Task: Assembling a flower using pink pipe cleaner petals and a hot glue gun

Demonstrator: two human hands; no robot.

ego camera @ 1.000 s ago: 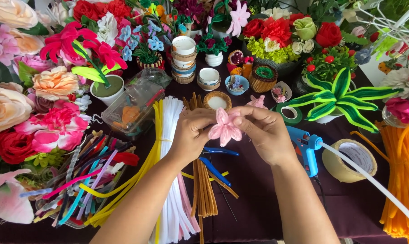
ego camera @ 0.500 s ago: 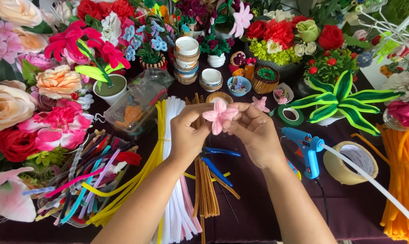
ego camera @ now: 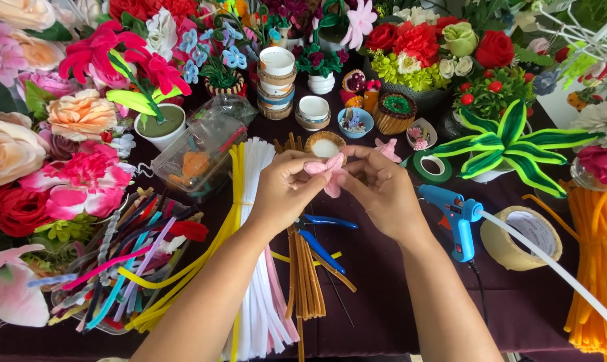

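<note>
A small pink pipe-cleaner flower [ego camera: 330, 173] is pinched between both my hands above the middle of the dark purple table [ego camera: 377, 295]. My left hand [ego camera: 287, 188] grips its left petals with thumb and fingers. My right hand [ego camera: 377, 186] holds the right side, fingers curled over the petals. Under my hands lie bundles of pipe cleaners: white ones [ego camera: 256, 281], yellow ones [ego camera: 183, 281] and brown ones [ego camera: 303, 281]. Blue-handled pliers [ego camera: 323, 234] lie just below my hands.
A blue glue gun [ego camera: 454, 218] with a long white stick lies right of my right hand, beside a roll of beige tape [ego camera: 521, 238]. Green tape [ego camera: 432, 166], small pots, a clear bag [ego camera: 199, 151], orange pipe cleaners [ego camera: 595, 268] and many handmade flowers ring the table.
My hands carried the pink flower slightly up and away, and closed more tightly over it; its petals are now partly covered by my fingers.
</note>
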